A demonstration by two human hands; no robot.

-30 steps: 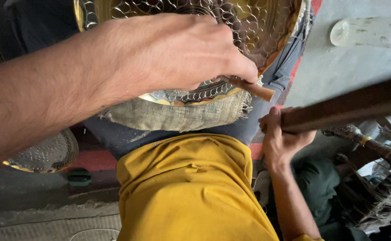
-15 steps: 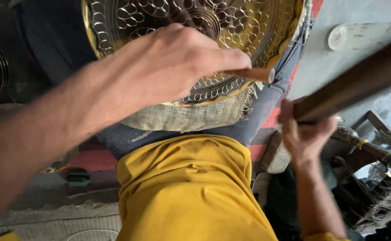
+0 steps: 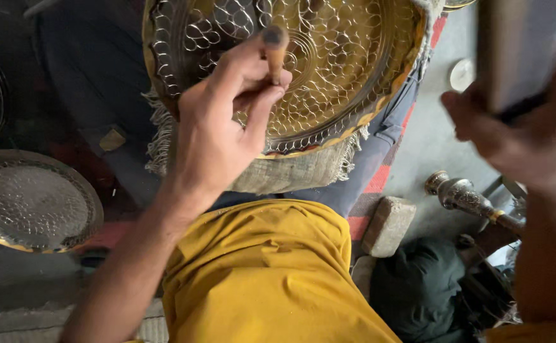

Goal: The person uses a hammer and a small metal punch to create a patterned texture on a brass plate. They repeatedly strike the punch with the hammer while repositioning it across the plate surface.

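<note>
Brass tray (image 3: 354, 95) sits at twelve o'clock on the lap; left hand (image 3: 217, 127) pinches a punch (image 3: 275, 51) upright over its centre, grip tight. Right hand (image 3: 532, 136), at three o'clock, clutches a raised mallet handle (image 3: 497, 54), clear of the punch.

The tray (image 3: 354, 95) lies on a cloth (image 3: 290, 174) across the lap; a plate (image 3: 30, 203) lies left, a block (image 3: 389, 225) right.

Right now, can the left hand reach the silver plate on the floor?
Probably yes, but not freely: the left hand is busy gripping a punch tool over the brass tray. The silver plate lies off to its left, with nothing between.
</note>
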